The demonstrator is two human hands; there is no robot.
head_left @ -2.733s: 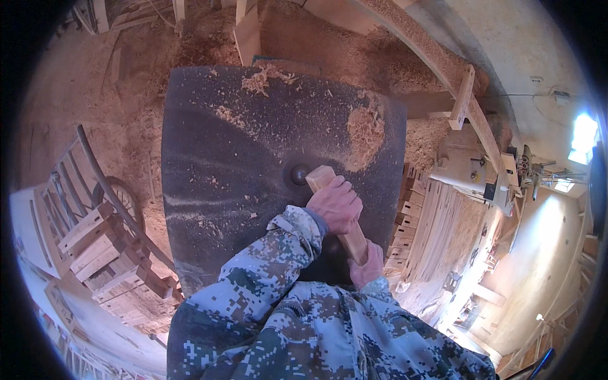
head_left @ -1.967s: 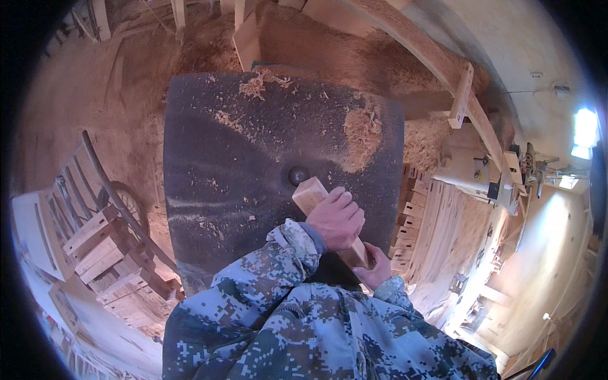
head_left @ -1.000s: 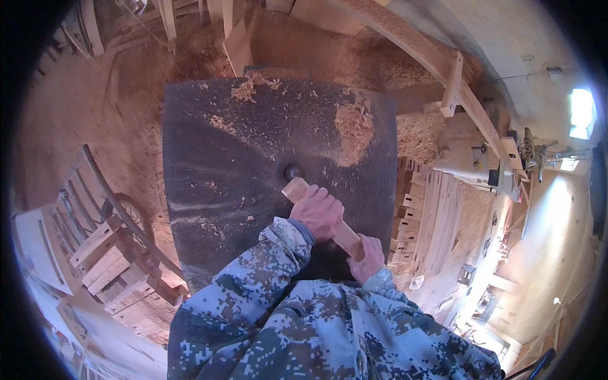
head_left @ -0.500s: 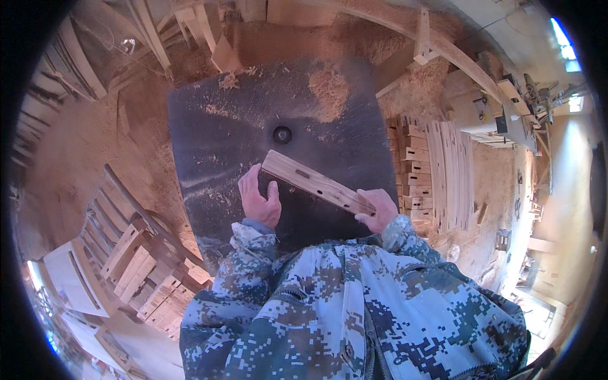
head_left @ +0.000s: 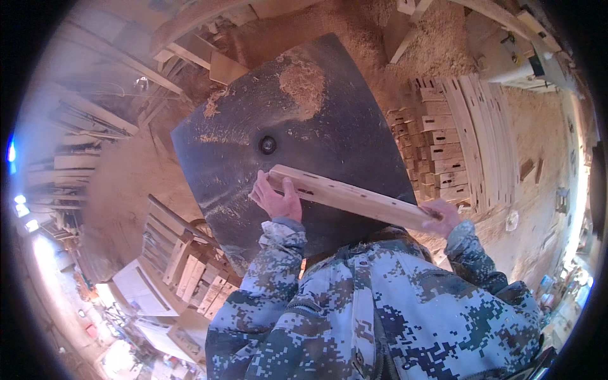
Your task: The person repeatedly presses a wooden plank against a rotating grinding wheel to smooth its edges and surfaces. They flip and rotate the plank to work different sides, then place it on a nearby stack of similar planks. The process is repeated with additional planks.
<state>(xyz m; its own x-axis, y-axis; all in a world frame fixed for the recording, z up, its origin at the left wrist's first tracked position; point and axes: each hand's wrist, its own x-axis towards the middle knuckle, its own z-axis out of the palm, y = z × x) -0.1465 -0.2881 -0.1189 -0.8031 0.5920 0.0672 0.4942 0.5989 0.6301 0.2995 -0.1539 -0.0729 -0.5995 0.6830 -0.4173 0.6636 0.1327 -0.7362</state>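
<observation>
A pale wooden rail (head_left: 358, 196) with slots cut in it slants across the near part of a dark flat machine table (head_left: 342, 142). My left hand (head_left: 278, 197) grips its left end, thumb against the near face. My right hand (head_left: 442, 217) is closed round the other end, which reaches past the table's right edge. Just beyond the left end, a round dark cutter-like fitting (head_left: 267, 145) stands in the table, apart from the wood. The fingertips under the rail are partly hidden.
Wood shavings (head_left: 302, 87) lie heaped on the far part of the table. To the right are stacked slotted wooden pieces (head_left: 446, 152) and long boards (head_left: 484, 142). A wooden rack with pieces (head_left: 190, 272) stands at the lower left. Sawdust covers the floor (head_left: 120, 209).
The rail has moved right and turned flatter, its face rolled to show another side. My right hand has gone right with it. The whole view has also rotated.
</observation>
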